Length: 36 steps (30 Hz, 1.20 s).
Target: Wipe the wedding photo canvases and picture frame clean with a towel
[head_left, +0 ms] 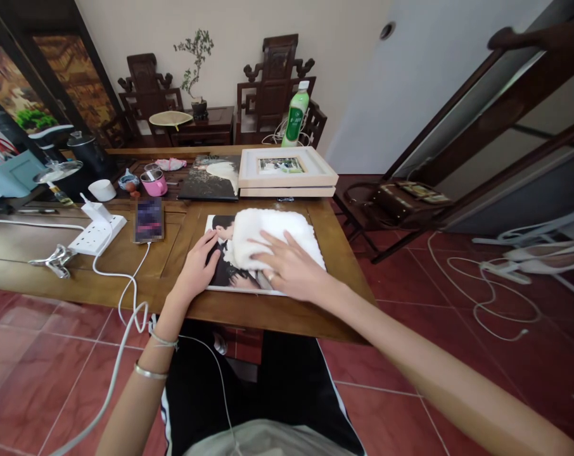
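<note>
A photo panel (223,278) with a printed picture of people lies flat near the front edge of the wooden table. Much of its upper right part is covered by a fluffy white cloth (287,228). My right hand (291,269) rests on the cloth, fingers spread and stretched out, pressing its lower middle. Along the panel's left edge lies my left hand (200,266), its fingers extended and touching the picture. Neither hand is wrapped round anything.
Behind the panel are stacked light-wood picture frames (287,187), a dark photo panel (196,180) and a green bottle (296,114). To the left sit a phone (149,220), a white power strip (97,234), a pink cup (154,183) and trailing cables. A wooden chair (377,215) stands right.
</note>
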Each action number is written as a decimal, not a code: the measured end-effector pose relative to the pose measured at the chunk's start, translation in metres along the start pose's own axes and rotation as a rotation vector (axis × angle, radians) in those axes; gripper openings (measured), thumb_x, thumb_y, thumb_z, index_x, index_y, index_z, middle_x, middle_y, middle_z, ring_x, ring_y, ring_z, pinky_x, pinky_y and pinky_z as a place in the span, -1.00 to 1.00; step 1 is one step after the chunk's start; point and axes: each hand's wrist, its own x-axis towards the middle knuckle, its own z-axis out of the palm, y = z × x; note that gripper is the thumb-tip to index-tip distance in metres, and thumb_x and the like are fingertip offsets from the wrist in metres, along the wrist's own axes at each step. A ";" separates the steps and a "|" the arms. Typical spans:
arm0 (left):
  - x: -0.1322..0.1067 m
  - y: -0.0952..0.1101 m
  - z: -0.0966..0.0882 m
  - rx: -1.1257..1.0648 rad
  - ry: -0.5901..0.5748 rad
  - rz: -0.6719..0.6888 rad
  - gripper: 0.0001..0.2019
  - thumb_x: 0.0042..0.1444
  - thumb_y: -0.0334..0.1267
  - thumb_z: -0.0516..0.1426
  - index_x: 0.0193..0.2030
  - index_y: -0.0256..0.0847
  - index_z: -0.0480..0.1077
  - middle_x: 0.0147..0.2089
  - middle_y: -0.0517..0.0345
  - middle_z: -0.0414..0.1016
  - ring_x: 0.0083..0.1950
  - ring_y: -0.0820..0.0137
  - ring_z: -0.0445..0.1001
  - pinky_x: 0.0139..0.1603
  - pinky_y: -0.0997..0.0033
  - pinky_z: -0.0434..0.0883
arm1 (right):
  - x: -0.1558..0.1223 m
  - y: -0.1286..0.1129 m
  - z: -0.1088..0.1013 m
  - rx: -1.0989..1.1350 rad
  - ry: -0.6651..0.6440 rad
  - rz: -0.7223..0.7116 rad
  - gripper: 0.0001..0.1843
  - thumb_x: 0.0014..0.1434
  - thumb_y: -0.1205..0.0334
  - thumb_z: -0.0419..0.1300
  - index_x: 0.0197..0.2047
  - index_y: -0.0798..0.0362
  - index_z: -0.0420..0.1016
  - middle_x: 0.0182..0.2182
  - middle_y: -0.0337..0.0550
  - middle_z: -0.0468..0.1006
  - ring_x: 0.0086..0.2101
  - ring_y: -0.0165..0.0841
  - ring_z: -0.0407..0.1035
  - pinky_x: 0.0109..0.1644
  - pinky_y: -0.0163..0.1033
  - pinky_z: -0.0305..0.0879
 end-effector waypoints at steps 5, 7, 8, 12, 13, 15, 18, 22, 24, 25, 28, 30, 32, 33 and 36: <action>0.000 -0.002 0.000 0.001 0.010 0.018 -0.58 0.27 -0.26 -0.04 0.23 -0.25 0.30 0.32 -0.10 0.26 0.36 0.20 0.21 0.35 0.07 0.16 | 0.051 0.036 0.000 -0.026 0.020 0.065 -0.48 0.11 0.43 -0.05 0.13 0.09 0.40 0.22 0.13 0.32 0.32 -0.01 -0.08 0.24 0.39 -0.14; 0.000 -0.002 0.001 0.003 0.012 0.021 -0.58 0.27 -0.26 -0.04 0.23 -0.26 0.30 0.32 -0.10 0.27 0.36 0.20 0.21 0.36 0.08 0.16 | 0.060 0.042 0.000 -0.015 0.031 0.085 -0.46 0.11 0.44 -0.06 0.15 0.09 0.38 0.20 0.14 0.33 0.31 -0.03 -0.05 0.24 0.38 -0.14; 0.000 -0.002 0.001 0.005 0.013 0.019 -0.58 0.27 -0.26 -0.04 0.23 -0.26 0.31 0.32 -0.11 0.27 0.36 0.20 0.21 0.36 0.08 0.16 | 0.061 0.042 0.001 -0.014 0.033 0.087 -0.47 0.12 0.43 -0.07 0.15 0.09 0.38 0.19 0.12 0.35 0.30 -0.04 -0.04 0.24 0.38 -0.15; 0.000 -0.003 0.002 0.005 0.015 0.011 -0.58 0.28 -0.29 -0.08 0.22 -0.32 0.31 0.31 -0.14 0.28 0.36 0.20 0.21 0.37 0.10 0.15 | 0.042 0.025 0.003 -0.020 0.026 0.022 -0.51 0.14 0.42 -0.06 0.10 0.08 0.43 0.18 0.10 0.37 0.31 0.00 -0.08 0.25 0.42 -0.19; 0.000 -0.004 0.003 0.002 0.015 0.012 -0.58 0.28 -0.30 -0.09 0.22 -0.31 0.32 0.31 -0.13 0.28 0.36 0.21 0.20 0.37 0.10 0.14 | 0.033 0.016 0.004 -0.016 0.022 0.000 -0.52 0.14 0.42 -0.05 0.10 0.08 0.43 0.20 0.09 0.35 0.32 0.01 -0.09 0.25 0.43 -0.20; 0.001 -0.005 0.003 -0.006 0.016 0.016 -0.57 0.27 -0.34 -0.11 0.23 -0.28 0.31 0.32 -0.08 0.27 0.37 0.23 0.19 0.38 0.10 0.14 | 0.011 -0.005 0.006 0.004 0.015 -0.029 -0.51 0.13 0.42 -0.02 0.09 0.05 0.45 0.26 0.05 0.27 0.32 0.04 -0.12 0.25 0.46 -0.23; 0.001 -0.005 0.003 -0.015 0.017 0.013 -0.56 0.26 -0.36 -0.11 0.23 -0.26 0.31 0.32 -0.05 0.27 0.37 0.23 0.19 0.39 0.10 0.13 | -0.020 -0.039 0.007 0.039 -0.003 -0.072 -0.54 0.07 0.43 0.04 0.03 0.04 0.50 0.28 0.02 0.24 0.33 0.07 -0.15 0.27 0.46 -0.25; 0.001 -0.005 0.003 -0.019 0.014 0.011 -0.56 0.26 -0.36 -0.10 0.24 -0.25 0.30 0.33 -0.03 0.26 0.37 0.23 0.19 0.38 0.08 0.14 | -0.042 -0.064 0.007 0.070 -0.035 -0.159 -0.58 0.00 0.44 0.09 -0.08 0.02 0.56 0.29 -0.04 0.23 0.32 0.07 -0.13 0.31 0.39 -0.24; 0.001 -0.005 0.002 -0.019 0.009 0.010 -0.56 0.26 -0.36 -0.11 0.23 -0.28 0.30 0.33 -0.06 0.25 0.37 0.22 0.19 0.38 0.10 0.14 | -0.041 -0.061 0.007 0.083 -0.031 -0.169 -0.58 0.00 0.44 0.09 -0.09 -0.01 0.56 0.28 -0.08 0.24 0.32 0.03 -0.11 0.31 0.36 -0.21; 0.001 -0.005 0.003 -0.018 0.007 0.009 -0.56 0.26 -0.35 -0.11 0.23 -0.31 0.31 0.33 -0.08 0.25 0.37 0.22 0.19 0.39 0.11 0.14 | -0.038 -0.056 0.007 0.087 -0.024 -0.163 -0.58 0.01 0.44 0.08 -0.08 -0.02 0.56 0.28 -0.09 0.26 0.32 0.01 -0.09 0.32 0.35 -0.20; 0.001 -0.006 0.003 -0.012 0.005 0.011 -0.56 0.26 -0.34 -0.11 0.23 -0.34 0.31 0.32 -0.11 0.26 0.37 0.22 0.19 0.39 0.13 0.12 | -0.020 -0.035 0.008 0.073 0.006 -0.131 -0.56 0.04 0.44 0.06 -0.03 0.00 0.53 0.26 -0.08 0.29 0.32 -0.02 -0.08 0.32 0.33 -0.20; 0.001 -0.006 0.003 -0.007 0.009 0.015 -0.56 0.27 -0.34 -0.11 0.23 -0.33 0.31 0.32 -0.11 0.26 0.37 0.22 0.19 0.39 0.13 0.12 | -0.004 -0.019 0.008 0.039 0.020 -0.098 -0.54 0.06 0.42 0.05 0.02 0.03 0.50 0.26 -0.04 0.28 0.31 0.00 -0.06 0.31 0.34 -0.19; 0.001 -0.006 0.003 -0.004 0.011 0.018 -0.56 0.27 -0.33 -0.11 0.23 -0.32 0.31 0.32 -0.11 0.27 0.37 0.23 0.19 0.39 0.13 0.12 | 0.014 -0.003 0.009 0.001 0.029 -0.063 -0.53 0.10 0.40 0.03 0.07 0.05 0.46 0.26 0.00 0.28 0.30 0.01 -0.03 0.30 0.35 -0.17; 0.001 -0.006 0.003 -0.004 0.014 0.019 -0.56 0.27 -0.33 -0.11 0.23 -0.32 0.30 0.32 -0.11 0.27 0.37 0.24 0.19 0.39 0.14 0.13 | 0.024 0.004 0.009 -0.018 0.033 -0.045 -0.53 0.12 0.39 0.01 0.09 0.05 0.45 0.25 0.02 0.30 0.30 0.01 -0.03 0.29 0.35 -0.16; 0.001 -0.006 0.003 -0.006 0.016 0.014 -0.57 0.27 -0.33 -0.10 0.23 -0.28 0.31 0.32 -0.07 0.27 0.37 0.24 0.19 0.38 0.13 0.14 | 0.049 0.023 0.007 -0.053 0.044 -0.007 -0.53 0.16 0.38 -0.03 0.12 0.08 0.41 0.20 0.07 0.36 0.29 0.02 -0.02 0.27 0.34 -0.12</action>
